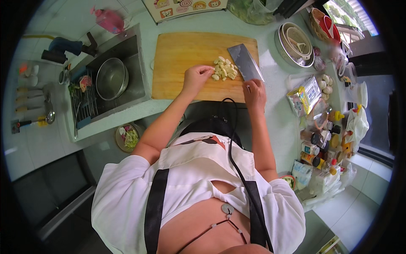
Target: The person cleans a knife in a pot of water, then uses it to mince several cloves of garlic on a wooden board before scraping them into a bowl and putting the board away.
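A pile of peeled garlic cloves (225,69) lies on a wooden cutting board (173,55). My left hand (198,78) is at the left edge of the pile, its fingertips pressed together by the nearest cloves; whatever may be between them is too small to make out. At the right side of the board my right hand (255,95) grips a cleaver (246,61). Its wide blade points away from me and slants to the left, flat over the board just right of the garlic. The handle is hidden in my fingers.
Left of the board is a sink (139,59) with a metal bowl (112,79) and a dish rack (86,101). Stacked strainers (296,44), garlic bulbs (325,84) and several bottles (311,148) line the right counter. A bin (129,137) with scraps stands below the sink.
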{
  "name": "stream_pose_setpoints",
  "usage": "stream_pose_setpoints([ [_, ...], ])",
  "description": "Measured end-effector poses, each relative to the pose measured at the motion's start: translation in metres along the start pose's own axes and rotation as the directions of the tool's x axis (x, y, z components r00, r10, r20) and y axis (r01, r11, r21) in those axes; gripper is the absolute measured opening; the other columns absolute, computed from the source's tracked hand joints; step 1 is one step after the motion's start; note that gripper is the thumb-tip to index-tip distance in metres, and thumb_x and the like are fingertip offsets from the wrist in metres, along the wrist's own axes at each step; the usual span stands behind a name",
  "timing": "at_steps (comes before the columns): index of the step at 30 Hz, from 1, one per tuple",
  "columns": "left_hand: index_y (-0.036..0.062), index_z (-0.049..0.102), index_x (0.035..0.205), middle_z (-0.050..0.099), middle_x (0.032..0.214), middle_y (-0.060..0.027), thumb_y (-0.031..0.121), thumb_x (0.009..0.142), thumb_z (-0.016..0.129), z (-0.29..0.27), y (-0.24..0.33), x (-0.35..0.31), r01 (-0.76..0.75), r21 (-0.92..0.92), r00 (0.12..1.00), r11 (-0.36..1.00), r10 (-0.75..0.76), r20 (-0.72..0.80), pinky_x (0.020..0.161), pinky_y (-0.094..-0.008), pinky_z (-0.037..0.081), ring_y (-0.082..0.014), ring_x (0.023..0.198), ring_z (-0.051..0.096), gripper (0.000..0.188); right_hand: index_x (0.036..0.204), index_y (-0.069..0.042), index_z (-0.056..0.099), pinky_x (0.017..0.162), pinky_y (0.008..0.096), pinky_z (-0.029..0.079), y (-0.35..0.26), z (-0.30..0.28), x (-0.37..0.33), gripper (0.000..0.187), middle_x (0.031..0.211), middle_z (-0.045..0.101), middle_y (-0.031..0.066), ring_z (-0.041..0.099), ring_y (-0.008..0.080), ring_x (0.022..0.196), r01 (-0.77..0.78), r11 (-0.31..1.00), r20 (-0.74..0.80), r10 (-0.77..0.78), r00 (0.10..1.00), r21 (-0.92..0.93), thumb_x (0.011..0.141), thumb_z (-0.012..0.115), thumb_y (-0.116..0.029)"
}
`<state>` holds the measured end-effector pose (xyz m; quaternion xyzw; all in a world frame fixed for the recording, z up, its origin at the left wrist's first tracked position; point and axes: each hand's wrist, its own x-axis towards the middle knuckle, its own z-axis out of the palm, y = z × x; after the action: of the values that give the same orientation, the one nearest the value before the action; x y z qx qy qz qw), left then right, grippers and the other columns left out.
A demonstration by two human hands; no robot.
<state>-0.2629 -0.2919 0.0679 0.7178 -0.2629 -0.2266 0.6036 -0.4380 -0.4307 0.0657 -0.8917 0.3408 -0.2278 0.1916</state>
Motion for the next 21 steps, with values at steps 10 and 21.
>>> stream_pose_setpoints([
  [10,0.0005,0.066,0.091,0.063,0.082,-0.0095,0.001,0.077,0.059,-0.033,0.029,0.014,-0.339,0.202,0.935,0.919,0.304,0.184,0.066,-0.0270,0.047,-0.0193,0.073,0.060,0.016,0.086,-0.007,0.065,0.059,0.0276,0.047,-0.100,-0.010,0.032,0.017,0.087,0.059,0.0073,0.057,0.0170,0.063,-0.041,0.920,-0.012,0.049,0.999,0.391,0.070,0.071,-0.009],
  [21,0.0059,0.064,0.079,0.062,0.081,-0.0095,0.013,0.075,0.063,-0.045,-0.009,0.033,-0.300,0.424,0.946,0.855,0.209,0.247,0.065,-0.0367,0.047,-0.0269,0.076,0.059,0.008,0.083,-0.007,0.065,0.058,0.0299,0.046,-0.067,0.009,0.000,0.011,0.078,0.059,0.0084,0.055,0.0182,0.059,-0.183,0.948,-0.089,0.212,0.973,0.261,0.073,0.068,-0.009],
])
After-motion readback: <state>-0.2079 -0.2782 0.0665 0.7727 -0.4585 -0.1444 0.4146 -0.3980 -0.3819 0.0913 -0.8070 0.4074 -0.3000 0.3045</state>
